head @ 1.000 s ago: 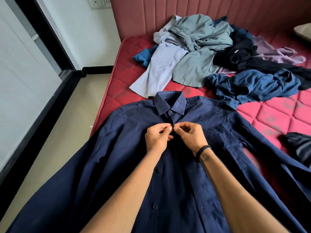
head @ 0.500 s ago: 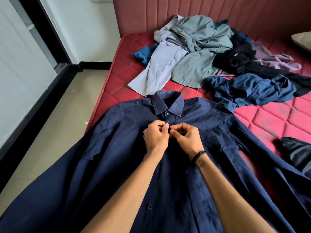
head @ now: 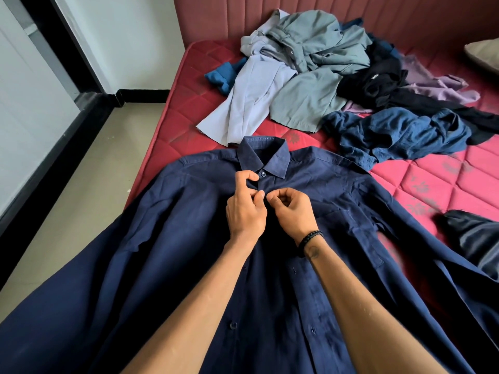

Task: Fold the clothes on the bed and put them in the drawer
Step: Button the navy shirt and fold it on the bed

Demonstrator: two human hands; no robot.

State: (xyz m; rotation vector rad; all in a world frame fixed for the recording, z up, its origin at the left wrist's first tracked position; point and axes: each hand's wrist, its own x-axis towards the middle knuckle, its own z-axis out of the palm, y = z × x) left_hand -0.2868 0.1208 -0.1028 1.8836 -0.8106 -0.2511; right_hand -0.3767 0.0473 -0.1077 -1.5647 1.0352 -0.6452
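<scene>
A navy long-sleeved shirt (head: 167,238) lies face up on the red mattress (head: 437,179), collar pointing away from me, sleeves spread to both sides. My left hand (head: 244,205) pinches the shirt's front placket just below the collar button. My right hand (head: 293,209) pinches the opposite placket edge right beside it, fingers curled, a black bracelet on the wrist. Further back lies a pile of unfolded clothes (head: 310,85): grey-green, pale lavender, blue, black and purple pieces.
A crumpled dark blue garment (head: 399,133) lies right of the collar. A black shiny item (head: 475,238) sits at the right edge. The shirt's left sleeve hangs over the bed's edge above the beige floor (head: 89,168). A pink headboard (head: 297,14) stands behind; a pillow (head: 483,54) at far right.
Both hands have shifted slightly up the placket toward the collar, still pinching it. The view has tilted down a little; the shirt stays flat.
</scene>
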